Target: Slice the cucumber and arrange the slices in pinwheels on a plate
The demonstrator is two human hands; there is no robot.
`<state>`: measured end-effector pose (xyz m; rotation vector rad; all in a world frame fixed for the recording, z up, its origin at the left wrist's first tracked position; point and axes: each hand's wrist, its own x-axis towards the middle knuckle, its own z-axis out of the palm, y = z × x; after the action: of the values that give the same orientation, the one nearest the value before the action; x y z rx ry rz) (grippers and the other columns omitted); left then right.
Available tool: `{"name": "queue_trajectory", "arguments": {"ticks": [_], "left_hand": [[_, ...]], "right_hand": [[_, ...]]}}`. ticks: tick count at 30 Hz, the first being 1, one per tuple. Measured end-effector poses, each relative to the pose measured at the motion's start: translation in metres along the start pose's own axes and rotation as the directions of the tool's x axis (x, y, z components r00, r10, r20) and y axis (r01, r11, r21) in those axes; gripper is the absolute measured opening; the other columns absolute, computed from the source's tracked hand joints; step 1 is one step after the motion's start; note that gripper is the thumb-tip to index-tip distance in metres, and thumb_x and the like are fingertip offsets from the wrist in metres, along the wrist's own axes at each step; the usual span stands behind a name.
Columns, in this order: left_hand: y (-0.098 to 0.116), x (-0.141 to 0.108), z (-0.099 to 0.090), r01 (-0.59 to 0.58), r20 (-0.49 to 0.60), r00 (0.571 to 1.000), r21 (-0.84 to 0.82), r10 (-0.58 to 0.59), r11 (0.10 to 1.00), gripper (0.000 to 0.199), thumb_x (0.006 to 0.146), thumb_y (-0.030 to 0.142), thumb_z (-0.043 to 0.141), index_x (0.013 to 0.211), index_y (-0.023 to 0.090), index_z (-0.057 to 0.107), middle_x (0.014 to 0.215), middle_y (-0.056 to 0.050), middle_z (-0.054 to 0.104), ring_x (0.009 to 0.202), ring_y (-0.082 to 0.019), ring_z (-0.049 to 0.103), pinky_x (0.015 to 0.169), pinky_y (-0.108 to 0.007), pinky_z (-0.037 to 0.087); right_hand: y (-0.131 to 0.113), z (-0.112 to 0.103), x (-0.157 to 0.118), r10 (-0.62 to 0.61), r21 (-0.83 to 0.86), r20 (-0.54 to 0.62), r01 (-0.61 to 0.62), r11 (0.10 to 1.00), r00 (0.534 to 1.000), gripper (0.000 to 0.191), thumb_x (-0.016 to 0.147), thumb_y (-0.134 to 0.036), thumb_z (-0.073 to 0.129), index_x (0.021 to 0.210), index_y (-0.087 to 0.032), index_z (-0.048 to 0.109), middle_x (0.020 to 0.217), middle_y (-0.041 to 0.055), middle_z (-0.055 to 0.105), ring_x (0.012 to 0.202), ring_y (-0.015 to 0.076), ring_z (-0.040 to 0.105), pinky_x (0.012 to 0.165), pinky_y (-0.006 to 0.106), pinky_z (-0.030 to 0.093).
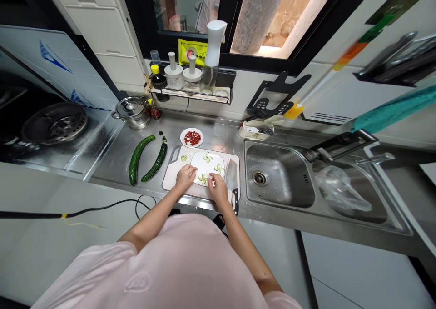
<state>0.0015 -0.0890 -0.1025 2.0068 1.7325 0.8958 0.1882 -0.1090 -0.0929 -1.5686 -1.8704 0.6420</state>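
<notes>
A white plate lies on the pale cutting board. Thin cucumber slices form three pinwheel shapes on it. My left hand is at the plate's left edge, its fingers curled and bunched at the tips. Over the plate's lower right, beside the nearest pinwheel, my right hand has its fingers pinched together. Whatever either hand pinches is too small to make out. A round cucumber slice rests on the board's upper left. Along the right side lies a kitchen knife, its black handle toward me.
Left of the board are a whole cucumber and a cut cucumber with end pieces. A small dish of red bits stands behind. The sink is at right, a lidded pot at back left, a condiment shelf above.
</notes>
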Motion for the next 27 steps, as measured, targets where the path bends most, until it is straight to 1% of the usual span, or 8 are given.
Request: {"name": "queue_trajectory", "arguments": {"ticks": [3,5,8,12,15,18,27], "left_hand": [[-0.006,0.003,0.0,0.074,-0.028,0.997,0.005,-0.074,0.997,0.024,0.084,0.018,0.047,0.097,0.022,0.067,0.094,-0.003,0.064,0.089,-0.015,0.058,0.08,-0.026,0.046],[-0.012,0.006,-0.001,0.165,-0.065,0.984,0.03,-0.163,0.986,0.024,0.085,0.02,0.047,0.098,0.021,0.067,0.096,-0.004,0.064,0.088,-0.016,0.059,0.079,-0.026,0.045],[-0.021,0.014,-0.004,0.318,-0.128,0.943,0.083,-0.306,0.944,0.026,0.085,0.023,0.046,0.101,0.021,0.066,0.1,-0.006,0.065,0.085,-0.018,0.059,0.079,-0.029,0.044],[-0.03,0.026,-0.009,0.423,-0.158,0.902,0.151,-0.401,0.893,0.029,0.083,0.024,0.048,0.106,0.022,0.065,0.102,-0.009,0.065,0.092,-0.023,0.059,0.083,-0.035,0.041],[-0.033,0.032,-0.01,0.474,-0.174,0.878,0.188,-0.445,0.861,0.031,0.082,0.026,0.048,0.109,0.022,0.063,0.102,-0.01,0.065,0.096,-0.025,0.057,0.086,-0.039,0.038],[-0.033,0.036,-0.009,0.5,-0.18,0.864,0.214,-0.469,0.839,0.031,0.083,0.028,0.048,0.11,0.022,0.062,0.104,-0.01,0.064,0.098,-0.025,0.056,0.088,-0.041,0.036],[-0.04,0.04,-0.006,0.504,-0.147,0.864,0.259,-0.482,0.824,0.033,0.084,0.035,0.047,0.109,0.019,0.062,0.108,-0.014,0.061,0.1,-0.027,0.054,0.09,-0.043,0.033]], "right_hand": [[-0.001,-0.001,0.0,0.001,0.002,0.008,-0.001,1.0,1.0,0.032,0.091,-0.035,0.04,0.108,-0.017,0.061,0.086,0.006,0.059,0.085,0.019,0.054,0.074,0.028,0.042],[-0.001,-0.002,0.0,0.004,0.001,0.014,-0.004,1.0,1.0,0.032,0.091,-0.035,0.04,0.108,-0.017,0.061,0.087,0.0063,0.059,0.085,0.0191,0.054,0.074,0.029,0.042],[-0.001,-0.003,0.0,0.013,0.005,0.018,-0.013,1.0,1.0,0.033,0.091,-0.036,0.039,0.108,-0.017,0.061,0.088,0.0066,0.06,0.084,0.0191,0.054,0.075,0.029,0.042],[-0.001,-0.004,0.0,0.016,0.013,0.023,-0.017,1.0,1.0,0.034,0.091,-0.036,0.039,0.108,-0.017,0.061,0.088,0.0068,0.06,0.085,0.0194,0.054,0.075,0.029,0.042],[-0.002,-0.005,0.0,0.019,0.014,0.028,-0.02,1.0,0.999,0.034,0.091,-0.036,0.039,0.108,-0.017,0.061,0.087,0.0067,0.059,0.086,0.0196,0.054,0.075,0.03,0.042],[-0.003,-0.006,0.0,0.018,0.019,0.022,-0.018,1.0,1.0,0.033,0.091,-0.036,0.039,0.108,-0.017,0.061,0.086,0.0063,0.059,0.085,0.0196,0.054,0.075,0.029,0.042],[0.0,-0.007,-0.001,0.021,0.027,0.008,-0.021,0.999,1.0,0.032,0.091,-0.035,0.04,0.107,-0.017,0.061,0.088,0.0064,0.06,0.084,0.019,0.054,0.075,0.029,0.042]]}}
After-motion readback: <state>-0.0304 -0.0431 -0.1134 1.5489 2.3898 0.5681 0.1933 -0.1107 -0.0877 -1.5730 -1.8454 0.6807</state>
